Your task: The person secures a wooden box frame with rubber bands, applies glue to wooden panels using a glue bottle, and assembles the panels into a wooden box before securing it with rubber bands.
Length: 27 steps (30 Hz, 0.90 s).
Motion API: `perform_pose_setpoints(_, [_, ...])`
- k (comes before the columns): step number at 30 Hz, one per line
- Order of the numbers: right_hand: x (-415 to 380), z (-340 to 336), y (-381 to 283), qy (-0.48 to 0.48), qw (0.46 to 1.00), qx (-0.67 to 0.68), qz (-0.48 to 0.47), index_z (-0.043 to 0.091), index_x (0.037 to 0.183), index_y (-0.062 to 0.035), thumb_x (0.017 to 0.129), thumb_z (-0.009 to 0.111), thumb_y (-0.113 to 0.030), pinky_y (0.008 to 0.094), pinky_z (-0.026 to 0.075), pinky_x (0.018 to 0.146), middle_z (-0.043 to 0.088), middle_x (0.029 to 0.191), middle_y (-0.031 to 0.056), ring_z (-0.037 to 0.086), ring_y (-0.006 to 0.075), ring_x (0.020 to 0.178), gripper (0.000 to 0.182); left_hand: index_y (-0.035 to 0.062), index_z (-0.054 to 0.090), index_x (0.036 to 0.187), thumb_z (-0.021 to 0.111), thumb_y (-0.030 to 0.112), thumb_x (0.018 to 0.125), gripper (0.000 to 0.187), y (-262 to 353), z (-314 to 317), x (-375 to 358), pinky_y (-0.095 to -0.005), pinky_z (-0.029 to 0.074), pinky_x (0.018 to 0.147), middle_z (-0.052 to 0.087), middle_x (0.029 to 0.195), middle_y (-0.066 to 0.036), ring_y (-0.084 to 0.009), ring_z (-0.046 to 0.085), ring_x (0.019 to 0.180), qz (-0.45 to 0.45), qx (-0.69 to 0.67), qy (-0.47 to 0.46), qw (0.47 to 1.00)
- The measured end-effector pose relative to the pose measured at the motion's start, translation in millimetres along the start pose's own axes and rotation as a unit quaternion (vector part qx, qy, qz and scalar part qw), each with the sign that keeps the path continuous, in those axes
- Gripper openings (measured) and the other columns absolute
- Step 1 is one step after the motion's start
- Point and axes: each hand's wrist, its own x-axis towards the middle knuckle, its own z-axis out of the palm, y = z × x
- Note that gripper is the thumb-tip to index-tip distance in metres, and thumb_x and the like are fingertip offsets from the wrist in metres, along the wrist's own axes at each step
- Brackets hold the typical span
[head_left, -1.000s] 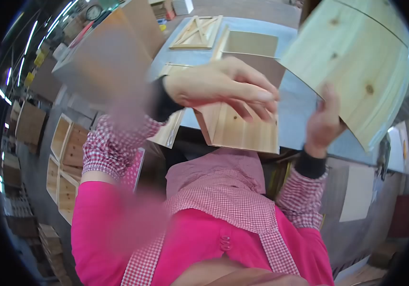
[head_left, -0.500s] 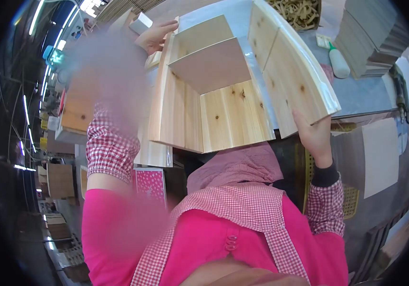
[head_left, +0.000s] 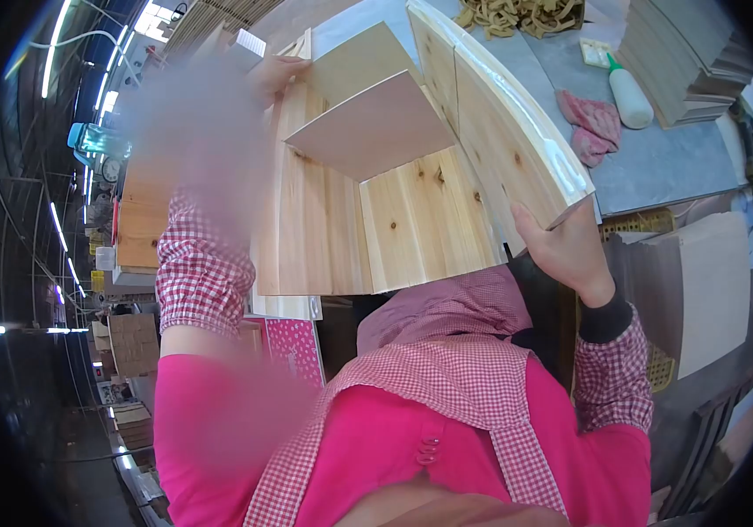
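I hold an open wooden box (head_left: 341, 220) of pale pine boards tilted in front of me, its inside facing up. A thin plywood panel (head_left: 376, 127) sits slanted inside it. My right hand (head_left: 565, 250) grips the box's near right corner from below. My left hand (head_left: 275, 70) holds the far left edge of the box, mostly hidden behind the boards. The right side board (head_left: 499, 132) has a curved, shiny top edge.
A grey workbench (head_left: 657, 167) lies to the right with a white glue bottle (head_left: 629, 95), a pink rag (head_left: 591, 123), a stack of thin boards (head_left: 688, 53) and a heap of fibre strips (head_left: 526, 13). Plywood sheets (head_left: 714, 281) lean below the bench. More wooden boxes (head_left: 139, 228) stand at left.
The box has swung closer and larger in view, tipping its right side board up. My right hand shifted up along the near right corner; my left hand stays on the far edge.
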Motion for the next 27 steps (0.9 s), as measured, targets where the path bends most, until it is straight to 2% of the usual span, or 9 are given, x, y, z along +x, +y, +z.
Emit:
perform_pose_setpoints(2, [-2, -1, -8, -0.053, 0.999, 0.003, 0.003, 0.057, 0.068, 0.0093, 0.075, 0.071, -0.013, 0.0336, 0.042, 0.046, 0.057, 0.059, 0.0203, 0.061, 0.0315, 0.052, 0.027, -0.0014, 0.059, 0.12, 0.059, 0.024, 0.094, 0.036, -3, 0, 0, -0.0246, 0.056, 0.064, 0.064, 0.099, -0.006, -0.01, 0.062, 0.074, 0.001, -0.024, -0.009, 1.0])
perform_pose_setpoints(7, [-1, 8, -22, -0.074, 0.997, 0.002, 0.001, 0.059, 0.075, 0.0074, 0.075, 0.068, -0.01, 0.0344, 0.043, 0.048, 0.056, 0.062, 0.0206, 0.061, 0.0339, 0.055, 0.02, -0.0021, 0.059, 0.12, 0.06, 0.023, 0.093, 0.036, -13, -8, 1, -0.0259, 0.056, 0.065, 0.064, 0.1, -0.006, -0.0112, 0.062, 0.075, 0.0, -0.028, 0.003, 1.0])
perform_pose_setpoints(11, [0, 20, -64, -0.093, 0.995, 0.035, -0.005, 0.059, 0.081, 0.006, 0.076, 0.065, -0.007, 0.0351, 0.045, 0.05, 0.056, 0.063, 0.0207, 0.061, 0.035, 0.057, 0.015, -0.0028, 0.06, 0.119, 0.062, 0.023, 0.092, 0.037, -19, -30, -2, -0.0273, 0.056, 0.065, 0.064, 0.102, -0.007, -0.0124, 0.063, 0.077, 0.055, -0.036, 0.012, 0.998])
perform_pose_setpoints(15, [5, 27, -83, -0.134, 0.99, 0.029, 0.013, 0.057, 0.083, 0.0037, 0.076, 0.062, -0.004, 0.0363, 0.046, 0.051, 0.055, 0.062, 0.02, 0.06, 0.0358, 0.056, 0.011, -0.0027, 0.062, 0.117, 0.064, 0.024, 0.09, 0.037, -21, -30, -1, -0.0281, 0.056, 0.067, 0.065, 0.103, -0.008, -0.0133, 0.063, 0.079, 0.034, 0.029, 0.031, 0.999])
perform_pose_setpoints(18, [5, 31, -81, -0.161, 0.987, -0.031, 0.0, 0.061, 0.086, 0.0056, 0.079, 0.065, -0.006, 0.0323, 0.049, 0.052, 0.064, 0.066, 0.0168, 0.067, 0.0264, 0.058, 0.013, 0.0002, 0.067, 0.109, 0.065, 0.028, 0.088, 0.035, -30, -32, 7, -0.0327, 0.049, 0.057, 0.065, 0.089, -0.006, -0.0142, 0.059, 0.071, 0.054, 0.0, 0.042, 0.998])
perform_pose_setpoints(19, [4, 32, -81, -0.168, 0.985, -0.037, -0.005, 0.061, 0.086, 0.0056, 0.079, 0.065, -0.006, 0.0323, 0.049, 0.052, 0.064, 0.066, 0.0168, 0.067, 0.0264, 0.058, 0.013, 0.0002, 0.067, 0.109, 0.065, 0.028, 0.088, 0.035, -33, -31, 9, -0.0327, 0.049, 0.057, 0.065, 0.089, -0.006, -0.0142, 0.059, 0.071, 0.052, -0.01, 0.047, 0.998])
perform_pose_setpoints(23, [4, 37, -80, -0.159, 0.987, -0.032, -0.019, 0.056, 0.081, 0.0024, 0.075, 0.063, -0.003, 0.0358, 0.047, 0.051, 0.056, 0.062, 0.0185, 0.062, 0.0337, 0.056, 0.011, -0.0001, 0.067, 0.11, 0.065, 0.028, 0.087, 0.036, -34, -30, 11, -0.0344, 0.05, 0.057, 0.065, 0.088, -0.006, -0.0154, 0.059, 0.069, 0.084, -0.003, 0.044, 0.996])
perform_pose_setpoints(26, [5, 36, -82, -0.171, 0.984, -0.051, -0.023, 0.058, 0.086, 0.0028, 0.075, 0.067, -0.005, 0.0348, 0.049, 0.055, 0.06, 0.067, 0.0174, 0.063, 0.035, 0.062, 0.016, -0.0022, 0.063, 0.116, 0.063, 0.026, 0.09, 0.038, -30, -30, 8, -0.0306, 0.054, 0.073, 0.067, 0.102, -0.008, -0.0167, 0.065, 0.083, 0.078, 0.09, 0.041, 0.992])
perform_pose_setpoints(27, [6, 33, -85, -0.179, 0.982, -0.057, -0.021, 0.058, 0.086, 0.0028, 0.075, 0.067, -0.005, 0.0348, 0.049, 0.055, 0.06, 0.067, 0.0174, 0.063, 0.035, 0.062, 0.016, -0.0022, 0.063, 0.116, 0.063, 0.026, 0.09, 0.038, -33, -29, 5, -0.0306, 0.054, 0.073, 0.067, 0.102, -0.008, -0.0167, 0.065, 0.083, 0.075, 0.081, 0.039, 0.993])
